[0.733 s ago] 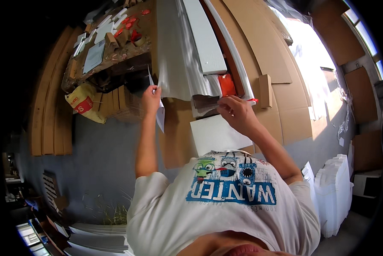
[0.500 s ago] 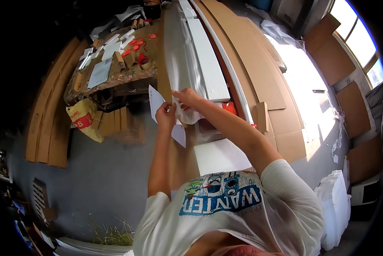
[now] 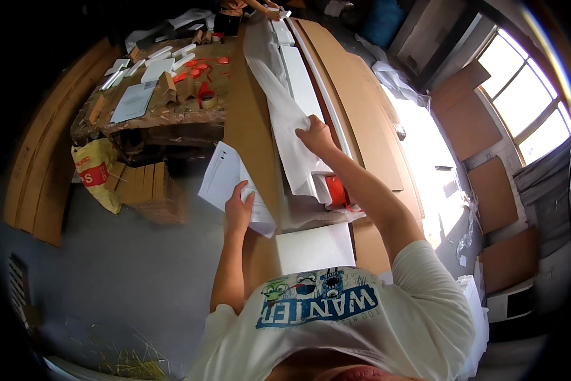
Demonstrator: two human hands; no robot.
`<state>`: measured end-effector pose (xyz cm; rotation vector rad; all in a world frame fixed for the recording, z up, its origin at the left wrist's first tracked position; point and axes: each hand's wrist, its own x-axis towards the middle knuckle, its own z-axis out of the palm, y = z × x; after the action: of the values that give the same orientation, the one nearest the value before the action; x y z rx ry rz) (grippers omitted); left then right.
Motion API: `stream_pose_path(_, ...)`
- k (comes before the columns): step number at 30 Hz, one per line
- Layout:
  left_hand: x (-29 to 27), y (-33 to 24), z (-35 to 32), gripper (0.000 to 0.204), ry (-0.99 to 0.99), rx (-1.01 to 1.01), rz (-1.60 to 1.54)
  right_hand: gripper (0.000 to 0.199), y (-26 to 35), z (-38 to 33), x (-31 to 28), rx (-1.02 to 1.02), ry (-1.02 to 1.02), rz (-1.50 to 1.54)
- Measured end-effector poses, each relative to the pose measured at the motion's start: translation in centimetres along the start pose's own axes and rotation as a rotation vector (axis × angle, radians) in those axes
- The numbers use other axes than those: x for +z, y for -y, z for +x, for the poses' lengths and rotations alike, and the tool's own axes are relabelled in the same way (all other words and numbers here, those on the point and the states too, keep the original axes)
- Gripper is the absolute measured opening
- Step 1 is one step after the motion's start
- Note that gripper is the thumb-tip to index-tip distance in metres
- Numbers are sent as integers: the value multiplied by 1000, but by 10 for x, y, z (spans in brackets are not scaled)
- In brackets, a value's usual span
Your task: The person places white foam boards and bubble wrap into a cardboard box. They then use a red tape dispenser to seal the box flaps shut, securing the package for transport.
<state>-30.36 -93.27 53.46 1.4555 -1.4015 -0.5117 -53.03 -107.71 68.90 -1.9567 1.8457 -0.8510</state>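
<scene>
My left hand (image 3: 239, 204) holds a sheaf of white printed paper sheets (image 3: 225, 181) out over the grey floor, beside the edge of a long cardboard-covered bench (image 3: 250, 127). My right hand (image 3: 316, 134) reaches forward and presses on a long white foam wrap sheet (image 3: 284, 120) that lies along the bench. White panels (image 3: 301, 79) lie under and beside that wrap. A red tape roll (image 3: 336, 190) sits under my right forearm. A white foam block (image 3: 314, 247) lies at the near end of the bench.
A cluttered table (image 3: 164, 108) at the left carries white strips, red scraps, a tape roll (image 3: 206, 98) and a grey sheet. A yellow and red sack (image 3: 98, 174) hangs beside it. Cardboard sheets (image 3: 374, 120) stretch right toward bright windows. Another person's hand (image 3: 269, 7) works at the far end.
My hands have separated: the left dropped back holding the papers alone, the right moved forward onto the white wrap. The view tilted further along the bench.
</scene>
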Motion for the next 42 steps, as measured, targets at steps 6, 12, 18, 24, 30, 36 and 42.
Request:
stream_pose_path(6, 37, 28, -33, 59, 282, -214, 374, 32, -61, -3, -3, 363, 228, 310)
stream_pose_path(12, 29, 40, -35, 66, 280, -322, 490, 41, -70, -7, 21, 297, 266, 497)
stream_pose_path(18, 6, 86, -30, 58, 303, -200, 557, 43, -67, -5, 54, 281, 377, 686)
stream_pose_path(24, -15, 84, -14, 42, 421, -346, 713, 41, -26, -24, 79, 187, 170, 587)
stream_pose_path(30, -15, 91, -32, 34, 365, -362, 783, 41, -12, -30, 72, 153, 237, 500)
stream_pose_path(36, 5, 53, -36, 25, 241, -309, 690, 31, -36, -33, 57, 143, 231, 590)
stream_pose_path(42, 5, 49, -47, 27, 234, -314, 682, 23, -30, -47, 26, 242, 470, 924)
